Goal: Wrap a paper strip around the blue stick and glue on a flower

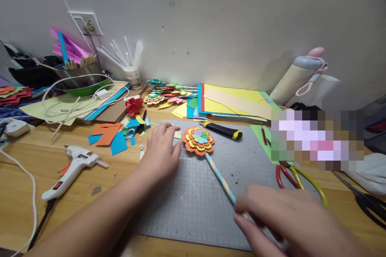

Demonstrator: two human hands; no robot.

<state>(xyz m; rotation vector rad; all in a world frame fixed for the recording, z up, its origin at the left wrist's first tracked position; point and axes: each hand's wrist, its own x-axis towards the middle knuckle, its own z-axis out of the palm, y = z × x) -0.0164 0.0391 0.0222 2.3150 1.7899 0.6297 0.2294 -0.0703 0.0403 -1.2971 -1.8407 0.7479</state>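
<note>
A layered paper flower (199, 141) in orange, yellow and rainbow colours lies on the grey cutting mat (187, 204). Its stem is a blue and cream striped paper stick (221, 178), running down toward me. My right hand (271, 217), slightly blurred, pinches the stick's lower end between thumb and fingers. To the left of the flower, my left hand (163, 148) rests on the mat with fingers apart, holding nothing that I can see. A small pale yellow paper scrap (177, 134) lies by its fingertips. Above the flower is a black utility knife (223, 129).
A white glue gun (72, 168) lies left, beside orange and blue paper pieces (110, 133). Red and yellow-handled pliers (297, 176) and black scissors (370, 204) are at the right. Behind stand coloured sheets (235, 100), a paper cup (132, 77) and a bottle (297, 76).
</note>
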